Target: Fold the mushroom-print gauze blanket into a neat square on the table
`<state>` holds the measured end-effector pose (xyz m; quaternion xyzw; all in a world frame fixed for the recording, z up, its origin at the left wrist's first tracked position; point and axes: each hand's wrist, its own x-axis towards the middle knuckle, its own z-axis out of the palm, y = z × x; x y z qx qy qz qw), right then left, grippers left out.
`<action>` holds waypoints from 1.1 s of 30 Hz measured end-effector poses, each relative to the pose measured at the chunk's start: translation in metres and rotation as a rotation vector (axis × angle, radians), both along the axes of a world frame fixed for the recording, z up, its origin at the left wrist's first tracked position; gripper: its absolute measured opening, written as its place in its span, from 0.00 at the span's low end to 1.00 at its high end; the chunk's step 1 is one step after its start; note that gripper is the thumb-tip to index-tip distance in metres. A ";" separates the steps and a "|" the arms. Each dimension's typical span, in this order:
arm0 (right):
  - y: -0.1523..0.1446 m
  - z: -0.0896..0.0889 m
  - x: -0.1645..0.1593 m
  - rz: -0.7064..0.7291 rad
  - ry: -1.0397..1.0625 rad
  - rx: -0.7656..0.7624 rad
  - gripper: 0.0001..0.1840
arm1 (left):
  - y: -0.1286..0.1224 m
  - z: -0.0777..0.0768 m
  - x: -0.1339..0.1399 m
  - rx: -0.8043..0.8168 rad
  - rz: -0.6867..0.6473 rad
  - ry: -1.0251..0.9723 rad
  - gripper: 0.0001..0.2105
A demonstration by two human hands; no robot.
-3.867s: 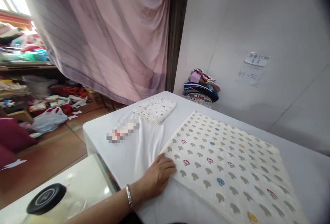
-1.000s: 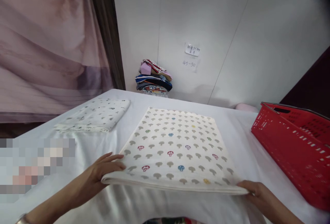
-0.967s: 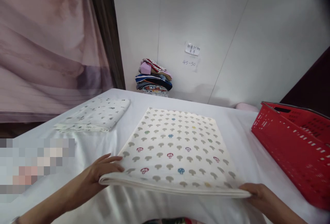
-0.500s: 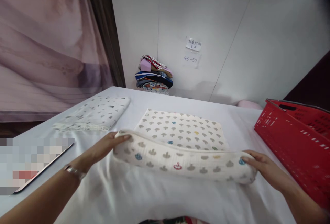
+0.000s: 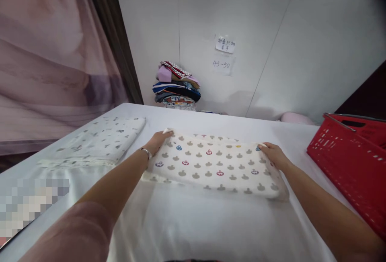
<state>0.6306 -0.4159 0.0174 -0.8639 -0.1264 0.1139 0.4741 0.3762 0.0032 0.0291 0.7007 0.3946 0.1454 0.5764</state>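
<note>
A cream cloth (image 5: 208, 165) printed with small mushrooms, mostly grey with some red, blue and purple, lies partly lifted in the middle of the table. My left hand (image 5: 159, 139) pinches its far left corner. At the far right corner my right hand (image 5: 271, 153) is closed on the same edge. The edge between my hands is drawn nearly straight, and a strip of the cloth's far layer shows beyond it. To the left lies a folded white cloth (image 5: 102, 141) with small grey prints, apart from both hands.
White fabric covers the table (image 5: 211, 226). A red plastic basket (image 5: 346, 165) stands at the right. Behind the table's far edge is a stack of folded fabrics (image 5: 176, 85). Paper signs (image 5: 224, 45) hang on the wall. A pixelated flat object (image 5: 30, 209) lies at the lower left.
Both hands have moved away from me, carrying the held edge of the mushroom cloth from near me over its far part. The cloth's near portion now lies flatter.
</note>
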 end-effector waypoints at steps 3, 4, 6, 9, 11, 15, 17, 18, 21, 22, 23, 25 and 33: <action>0.022 -0.007 0.017 -0.024 -0.169 -0.118 0.18 | 0.011 -0.010 0.018 0.123 0.028 0.072 0.21; 0.028 -0.011 0.022 -0.029 -0.208 -0.157 0.18 | 0.014 -0.012 0.023 0.158 0.042 0.107 0.20; 0.038 -0.019 0.031 -0.022 -0.249 -0.226 0.15 | 0.019 -0.016 0.031 0.239 0.071 0.184 0.16; 0.045 -0.028 0.038 0.003 -0.291 -0.305 0.12 | 0.022 -0.019 0.036 0.367 0.083 0.298 0.13; 0.045 -0.030 0.039 0.020 -0.316 -0.336 0.13 | 0.022 -0.020 0.035 0.431 0.067 0.351 0.14; 0.043 -0.027 0.036 0.037 -0.370 -0.493 0.18 | 0.013 -0.019 0.030 0.556 0.031 0.451 0.18; 0.043 -0.025 0.034 0.039 -0.379 -0.577 0.19 | 0.007 -0.018 0.030 0.615 0.015 0.497 0.18; 0.044 -0.025 0.034 0.043 -0.378 -0.595 0.19 | 0.004 -0.018 0.030 0.637 0.008 0.511 0.18; 0.044 -0.024 0.033 0.070 -0.378 -0.608 0.19 | -0.001 -0.018 0.029 0.737 -0.045 0.557 0.17; 0.043 -0.023 0.032 0.076 -0.377 -0.610 0.19 | -0.002 -0.018 0.029 0.780 -0.066 0.583 0.17; 0.041 -0.022 0.032 0.077 -0.370 -0.609 0.19 | -0.003 -0.017 0.028 0.820 -0.084 0.611 0.17; 0.036 -0.021 0.033 0.066 -0.334 -0.597 0.22 | -0.003 -0.017 0.026 0.873 -0.104 0.659 0.19; 0.004 -0.022 0.031 0.077 -0.203 -0.632 0.27 | -0.003 -0.013 0.019 0.819 -0.098 0.688 0.23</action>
